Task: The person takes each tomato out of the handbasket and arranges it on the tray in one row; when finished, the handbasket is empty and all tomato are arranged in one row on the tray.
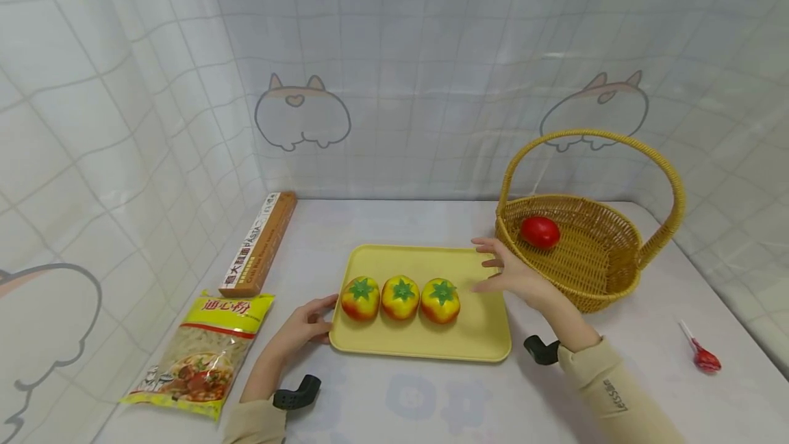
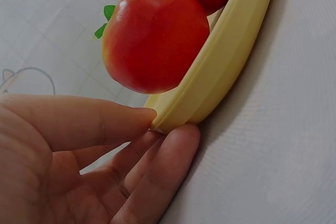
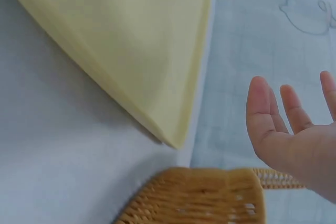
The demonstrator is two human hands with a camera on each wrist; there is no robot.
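Observation:
A pale yellow tray [image 1: 474,338] lies on the table with three red-and-yellow fruits in a row on it: the left one [image 1: 360,299], the middle one [image 1: 400,298] and the right one [image 1: 440,301]. They have green star-shaped tops. At the tray's left side, my left hand [image 1: 302,327] pinches the rim; the left wrist view shows the thumb [image 2: 115,121] on top and a finger below. My right hand [image 1: 518,276] hovers over the tray's right end, fingers spread and holding nothing. In the right wrist view its fingers are apart from the tray.
A wicker basket [image 1: 592,210] with a tall handle stands right of the tray, a red oval thing [image 1: 540,232] inside. A red lollipop [image 1: 705,360] lies at far right. On the left are a pasta box [image 1: 265,249] and a bag of macaroni [image 1: 206,351]. Curtains surround the table.

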